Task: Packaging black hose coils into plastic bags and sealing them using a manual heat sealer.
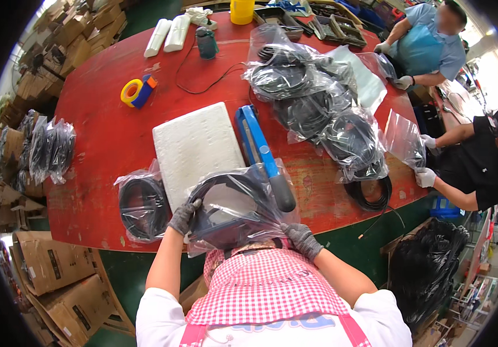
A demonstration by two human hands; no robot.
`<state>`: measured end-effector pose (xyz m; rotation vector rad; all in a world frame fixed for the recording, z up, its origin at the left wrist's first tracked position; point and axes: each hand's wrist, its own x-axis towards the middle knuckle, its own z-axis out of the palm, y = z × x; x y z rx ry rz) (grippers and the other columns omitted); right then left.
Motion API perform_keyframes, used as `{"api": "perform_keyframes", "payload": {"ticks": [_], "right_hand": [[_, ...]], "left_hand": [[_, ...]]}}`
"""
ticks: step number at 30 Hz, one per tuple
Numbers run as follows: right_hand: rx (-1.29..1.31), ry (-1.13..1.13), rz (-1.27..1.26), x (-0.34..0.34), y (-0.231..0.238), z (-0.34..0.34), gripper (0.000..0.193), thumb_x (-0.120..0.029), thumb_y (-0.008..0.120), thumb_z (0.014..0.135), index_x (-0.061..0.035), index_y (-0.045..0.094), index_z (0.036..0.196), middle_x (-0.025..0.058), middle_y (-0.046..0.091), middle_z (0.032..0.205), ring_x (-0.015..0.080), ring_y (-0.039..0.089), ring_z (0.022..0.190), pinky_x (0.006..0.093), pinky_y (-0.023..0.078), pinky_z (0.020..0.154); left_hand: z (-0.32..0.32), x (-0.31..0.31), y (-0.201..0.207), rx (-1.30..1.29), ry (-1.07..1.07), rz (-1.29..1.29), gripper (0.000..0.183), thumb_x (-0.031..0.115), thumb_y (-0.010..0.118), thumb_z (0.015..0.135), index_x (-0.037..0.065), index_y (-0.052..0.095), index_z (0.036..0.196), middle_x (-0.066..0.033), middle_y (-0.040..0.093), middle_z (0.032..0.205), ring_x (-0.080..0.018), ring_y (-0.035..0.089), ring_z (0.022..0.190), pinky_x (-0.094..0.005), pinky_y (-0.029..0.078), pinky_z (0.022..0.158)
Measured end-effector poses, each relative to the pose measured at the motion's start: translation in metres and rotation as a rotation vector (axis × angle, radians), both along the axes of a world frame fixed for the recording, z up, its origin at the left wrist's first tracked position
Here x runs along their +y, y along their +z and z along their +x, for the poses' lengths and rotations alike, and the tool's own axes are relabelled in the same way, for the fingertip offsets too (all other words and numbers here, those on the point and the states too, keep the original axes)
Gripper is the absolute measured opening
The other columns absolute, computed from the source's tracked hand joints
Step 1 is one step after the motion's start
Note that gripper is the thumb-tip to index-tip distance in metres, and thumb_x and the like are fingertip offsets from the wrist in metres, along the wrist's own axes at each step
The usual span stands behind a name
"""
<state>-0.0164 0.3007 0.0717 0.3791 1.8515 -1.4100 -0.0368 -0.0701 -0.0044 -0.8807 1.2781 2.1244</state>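
A clear plastic bag (237, 203) with a coil of black cable (217, 180) in it is held up in front of me at the table's near edge. My left hand (185, 217), in a grey glove, grips the bag's left side. The bag's right side is pinched by my gloved right hand (302, 240), where the film is drawn into creases. Behind the bag lies a blue hand sealer (260, 146) with a dark handle, partly covered by the film. A white foam block (198, 143) sits to its left. Beside my left hand rests another bagged cable coil (142, 207).
Bagged coils (304, 110) are heaped on the red table (101, 133), with a loose cable coil (370, 194) at the right edge. A tape dispenser (139, 91) and a green bottle-like object (206, 43) stand farther back. Two co-workers (463, 150) handle bags at right. Cartons (58, 260) stand lower left.
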Motion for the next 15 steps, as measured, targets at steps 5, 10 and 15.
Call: {"api": "perform_keyframes", "payload": {"ticks": [5, 10, 15], "right_hand": [[0.024, -0.212, 0.000, 0.013, -0.011, -0.021, 0.031, -0.033, 0.058, 0.083, -0.0083, 0.056, 0.065, -0.0005, 0.048, 0.050, 0.0085, 0.044, 0.042, 0.0257, 0.033, 0.039], [0.112, -0.427, -0.187, 0.010, -0.067, -0.056, 0.021, -0.025, 0.058, 0.083, -0.0058, 0.058, 0.074, -0.0010, 0.053, 0.059, 0.0093, 0.045, 0.050, 0.0253, 0.039, 0.049], [0.508, -0.465, 0.237, 0.029, -0.095, -0.095, 0.021, -0.023, 0.055, 0.085, -0.0029, 0.057, 0.081, 0.0013, 0.055, 0.063, 0.0107, 0.050, 0.061, 0.0256, 0.043, 0.059]], "left_hand": [[-0.057, 0.010, -0.016, 0.084, -0.016, -0.024, 0.045, 0.028, 0.068, 0.075, 0.011, 0.053, 0.114, -0.0043, 0.059, 0.095, -0.0166, 0.056, 0.081, -0.0306, 0.049, 0.073], [-0.070, -0.002, -0.008, 0.079, 0.155, -0.130, 0.032, 0.023, 0.072, 0.072, 0.010, 0.059, 0.099, 0.0015, 0.058, 0.079, -0.0120, 0.052, 0.069, -0.0264, 0.044, 0.061], [-0.070, -0.002, -0.006, 0.053, 0.184, -0.196, 0.029, 0.020, 0.070, 0.074, 0.010, 0.060, 0.099, 0.0018, 0.058, 0.080, -0.0112, 0.052, 0.071, -0.0253, 0.043, 0.063]]}}
